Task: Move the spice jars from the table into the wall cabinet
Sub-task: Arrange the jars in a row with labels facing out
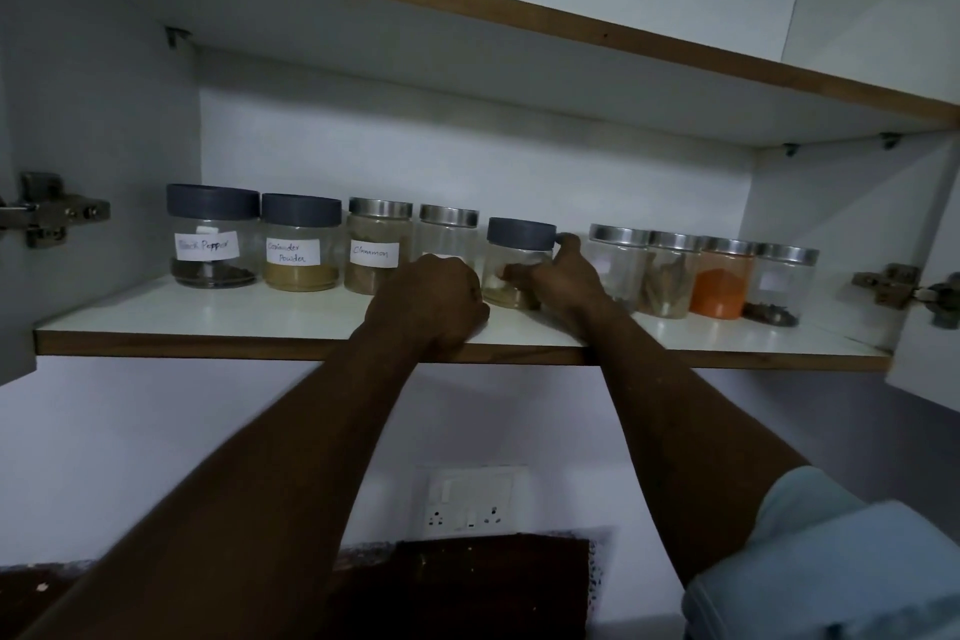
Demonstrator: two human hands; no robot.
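Fingers [569,242] of right hand [563,283] grip grey-lidded jar [519,231]; label hidden.

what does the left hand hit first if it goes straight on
Most likely the clear round jar with the silver metal lid right behind the left hand, though depth is unclear; the right hand grips the grey-lidded clear jar beside it.

The spice jar [519,233] in the right hand's [563,281] grip has a slate-grey lid. Silver-lidded jars [619,235] flank the grip. Further right, an orange powder jar [723,281] glows. Well left, the coriander powder jar [300,255] shows mustard-brown, white-labelled.
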